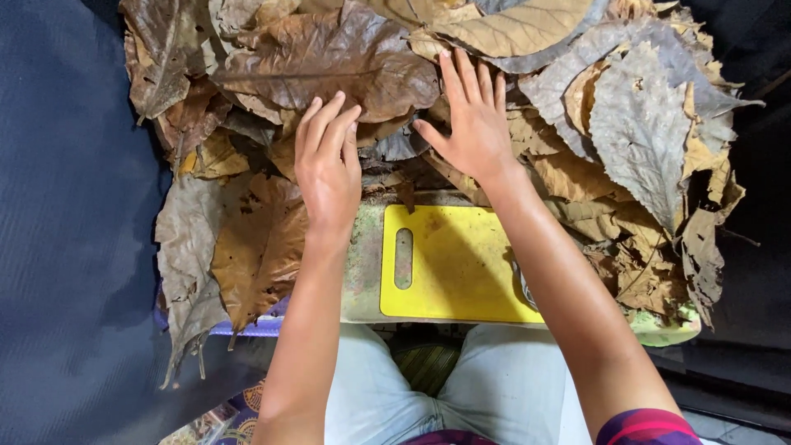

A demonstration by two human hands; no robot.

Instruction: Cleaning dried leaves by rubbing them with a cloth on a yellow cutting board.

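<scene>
A large heap of dry brown and grey leaves (pixel 346 58) fills the upper part of the head view. My left hand (pixel 327 161) lies flat on the leaves left of centre, fingers together and pointing away from me. My right hand (pixel 472 119) rests palm down on the heap just to the right, fingers slightly spread, thumb out to the left. Neither hand grips a leaf. Just in front of both hands lies a yellow cutting board (pixel 457 268) with a slot handle, on a worn pale slab (pixel 362 264).
More dry leaves (pixel 638 132) spill over the right side and others (pixel 239 247) over the left edge of the slab. A dark blue mat (pixel 74 231) covers the floor at left. My knees in light trousers (pixel 494 387) sit below the board.
</scene>
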